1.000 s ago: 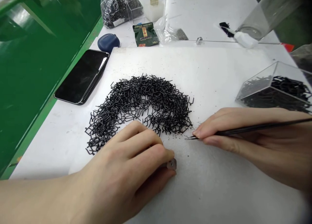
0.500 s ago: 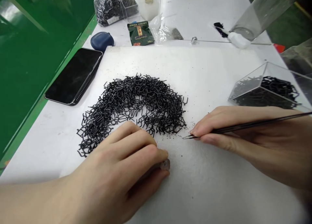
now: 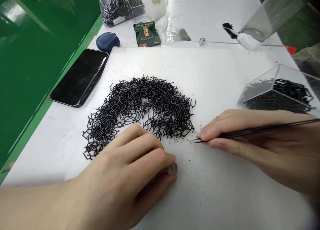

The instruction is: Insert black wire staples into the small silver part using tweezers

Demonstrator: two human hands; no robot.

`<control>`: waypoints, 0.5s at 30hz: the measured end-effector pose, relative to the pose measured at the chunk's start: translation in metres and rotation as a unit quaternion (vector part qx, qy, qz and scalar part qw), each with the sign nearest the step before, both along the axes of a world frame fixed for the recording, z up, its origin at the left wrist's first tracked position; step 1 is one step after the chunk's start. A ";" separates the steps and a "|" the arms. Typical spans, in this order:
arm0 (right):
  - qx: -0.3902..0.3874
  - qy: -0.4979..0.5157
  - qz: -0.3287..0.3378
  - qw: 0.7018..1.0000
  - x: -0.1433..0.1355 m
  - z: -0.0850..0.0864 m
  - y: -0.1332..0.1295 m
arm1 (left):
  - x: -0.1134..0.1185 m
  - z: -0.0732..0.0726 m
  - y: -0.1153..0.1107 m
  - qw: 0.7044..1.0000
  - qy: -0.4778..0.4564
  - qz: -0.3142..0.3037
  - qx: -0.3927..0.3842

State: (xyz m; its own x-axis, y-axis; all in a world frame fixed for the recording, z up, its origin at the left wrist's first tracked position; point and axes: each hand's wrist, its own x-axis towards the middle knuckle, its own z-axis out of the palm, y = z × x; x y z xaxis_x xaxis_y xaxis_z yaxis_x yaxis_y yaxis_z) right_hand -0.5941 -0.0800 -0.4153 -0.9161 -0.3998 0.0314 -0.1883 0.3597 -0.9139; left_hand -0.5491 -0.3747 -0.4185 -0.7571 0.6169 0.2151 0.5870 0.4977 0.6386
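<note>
My left hand [image 3: 130, 170] is closed around a small clear piece with dark specks [image 3: 172, 169]; only its end shows between thumb and fingers, and the rest is hidden. In my right hand [image 3: 252, 140] is a pair of black tweezers [image 3: 240, 133], held like a pen. Their fine tips point left, slightly apart, low over the white work surface, beside a scatter of tiny dark specks [image 3: 178, 140]. Whether the tips grip anything is too small to tell. A curved heap of small black bent, forked pieces [image 3: 140, 93] lies just beyond my left hand.
A clear box of black pieces [image 3: 287, 93] stands at the right, close behind my right hand. To the left lie a phone [image 3: 80, 76] and a blue case [image 3: 108, 42]. Farther back are a green packet [image 3: 147, 34], a bag of black pieces [image 3: 120, 6] and a clear cylinder [image 3: 272, 15].
The whole view has shifted slightly, so everything appears a little farther right. Both hands keep their grips, and the tweezer tips look slightly wider apart.
</note>
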 end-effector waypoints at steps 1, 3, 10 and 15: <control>-0.001 0.004 -0.001 1.000 0.000 0.000 0.000 | 0.000 0.000 0.000 1.000 0.002 0.001 0.000; 0.002 0.006 -0.001 1.000 0.000 0.000 0.000 | 0.000 -0.001 -0.001 1.000 0.004 0.002 0.000; 0.005 -0.006 0.006 1.000 -0.005 0.004 -0.004 | -0.002 -0.001 0.000 1.000 0.006 -0.007 0.002; -0.003 -0.016 0.000 1.000 -0.002 0.002 -0.001 | -0.003 0.002 0.002 1.000 0.009 -0.009 0.000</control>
State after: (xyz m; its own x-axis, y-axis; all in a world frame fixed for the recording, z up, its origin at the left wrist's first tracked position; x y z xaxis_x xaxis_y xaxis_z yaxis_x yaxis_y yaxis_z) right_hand -0.5966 -0.0810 -0.4130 -0.9167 -0.3996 0.0048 -0.1591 0.3539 -0.9217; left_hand -0.5517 -0.3730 -0.4166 -0.7417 0.6307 0.2284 0.6071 0.4864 0.6284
